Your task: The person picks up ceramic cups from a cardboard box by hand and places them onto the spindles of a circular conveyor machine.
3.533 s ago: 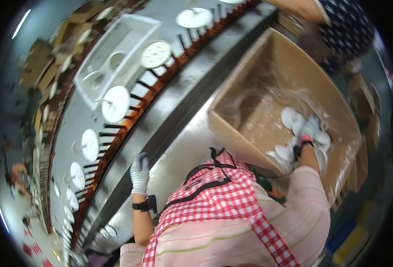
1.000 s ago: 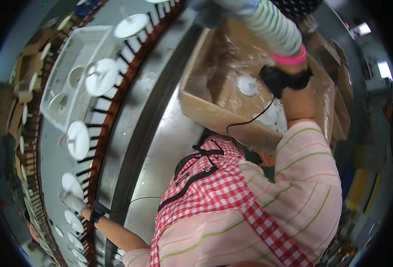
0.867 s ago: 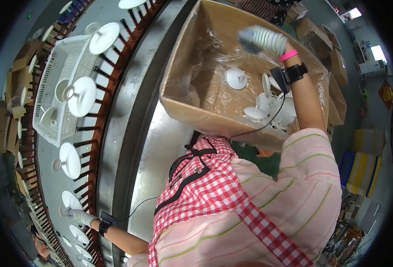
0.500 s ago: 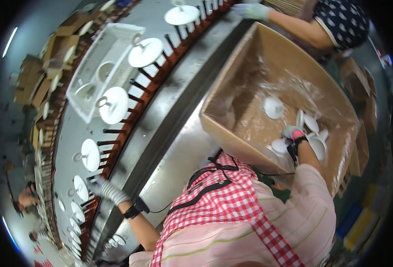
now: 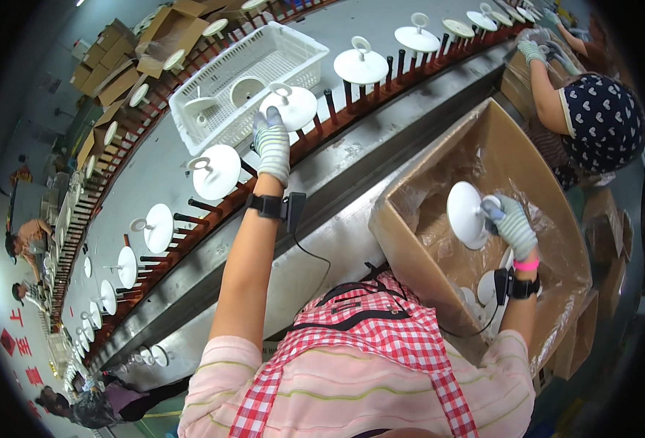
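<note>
Fingers of right hand [image 5: 514, 225] grasping white disc [image 5: 466, 214] over cardboard box [image 5: 410, 241]; left hand [image 5: 273, 144] fingers extended, touching disc on conveyor [image 5: 289, 106].

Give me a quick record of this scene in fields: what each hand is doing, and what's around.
Left hand: gloved left hand stretched out to a white lid on the rack, touching it
Right hand: gloved right hand holding a white lid above the box
Box: brown cardboard, plastic-lined, more lids lying inside
Rack: long curved row of pegs, one white lid on each
Basket: white basket behind the rack, holding lids
Others: a co-worker farther along the line
</note>
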### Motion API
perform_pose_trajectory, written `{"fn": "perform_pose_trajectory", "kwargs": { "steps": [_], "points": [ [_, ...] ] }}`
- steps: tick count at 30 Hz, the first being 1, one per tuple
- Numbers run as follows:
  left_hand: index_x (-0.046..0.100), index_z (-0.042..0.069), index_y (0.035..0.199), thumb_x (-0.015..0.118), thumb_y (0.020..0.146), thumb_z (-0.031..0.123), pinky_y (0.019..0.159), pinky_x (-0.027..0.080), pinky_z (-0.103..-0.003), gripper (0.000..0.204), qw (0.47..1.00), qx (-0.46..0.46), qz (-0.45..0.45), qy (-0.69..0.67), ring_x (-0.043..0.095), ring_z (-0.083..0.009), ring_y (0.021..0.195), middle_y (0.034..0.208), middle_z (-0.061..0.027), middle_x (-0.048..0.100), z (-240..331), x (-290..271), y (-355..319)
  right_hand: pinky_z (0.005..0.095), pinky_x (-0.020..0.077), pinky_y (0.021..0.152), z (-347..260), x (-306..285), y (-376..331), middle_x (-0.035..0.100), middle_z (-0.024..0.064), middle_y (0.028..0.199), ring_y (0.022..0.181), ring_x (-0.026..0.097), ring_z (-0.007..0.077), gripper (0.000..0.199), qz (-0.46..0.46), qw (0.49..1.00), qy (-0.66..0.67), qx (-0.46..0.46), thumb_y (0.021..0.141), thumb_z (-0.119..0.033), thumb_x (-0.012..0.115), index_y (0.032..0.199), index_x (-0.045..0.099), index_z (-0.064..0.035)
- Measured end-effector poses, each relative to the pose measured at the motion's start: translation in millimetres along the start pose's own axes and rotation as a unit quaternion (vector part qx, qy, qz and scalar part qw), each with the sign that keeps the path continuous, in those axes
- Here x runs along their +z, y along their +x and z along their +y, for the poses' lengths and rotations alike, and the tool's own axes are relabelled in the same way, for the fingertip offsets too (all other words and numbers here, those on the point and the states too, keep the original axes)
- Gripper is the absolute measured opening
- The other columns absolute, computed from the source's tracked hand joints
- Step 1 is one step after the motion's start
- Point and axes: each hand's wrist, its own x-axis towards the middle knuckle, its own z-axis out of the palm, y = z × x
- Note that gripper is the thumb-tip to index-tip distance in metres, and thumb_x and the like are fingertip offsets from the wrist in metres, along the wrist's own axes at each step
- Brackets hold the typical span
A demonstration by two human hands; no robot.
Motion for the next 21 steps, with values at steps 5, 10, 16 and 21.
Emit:
{"fn": "perform_pose_trajectory", "kwargs": {
  "steps": [5,10,16,21],
  "points": [
    [0.055,0.005,0.117,0.037,0.09,0.04,0.088,0.043,-0.04,0.048,0.992,0.002,-0.108,0.062,0.056,-0.0371,0.101,0.114,-0.0226,0.057,14,-12,26,0.0211,0.0356,0.048,-34,-12,-30,0.053,-0.0025,0.062,0.052,0.046,0.0045,0.022,0.039,0.999,0.015,-0.018,0.088,-0.026,0.057,0.085,0.062,-0.0044],
    [0.06,0.004,0.103,0.041,0.091,0.046,0.064,0.046,-0.035,0.048,0.956,0.109,-0.127,0.24,0.057,-0.0189,0.063,0.073,-0.0073,0.063,-6,-36,83,0.0204,0.0334,0.05,-73,-3,-21,0.053,-0.0032,0.065,0.055,0.042,0.0038,0.019,0.092,0.978,0.111,-0.148,0.087,-0.022,0.061,0.087,0.064,-0.0035],
    [0.061,0.003,0.11,0.054,0.09,0.04,0.069,0.046,-0.029,0.042,0.853,0.056,-0.471,0.218,0.056,-0.0135,0.071,0.084,-0.0043,0.064,26,-40,75,0.0192,0.0412,0.056,-83,38,-3,0.061,-0.0023,0.073,0.063,0.051,0.0037,0.014,0.017,0.976,0.158,-0.148,0.085,-0.015,0.065,0.091,0.066,-0.0027],
    [0.059,0.0,0.11,0.048,0.09,0.048,0.072,0.047,-0.032,0.054,0.901,0.032,-0.336,0.271,0.059,-0.0187,0.078,0.085,-0.012,0.064,37,-76,40,0.0198,0.0375,0.051,-63,48,5,0.058,-0.0032,0.067,0.057,0.048,0.0034,0.018,0.023,0.983,0.114,-0.14,0.085,-0.019,0.066,0.09,0.066,-0.0024]
  ]
}}
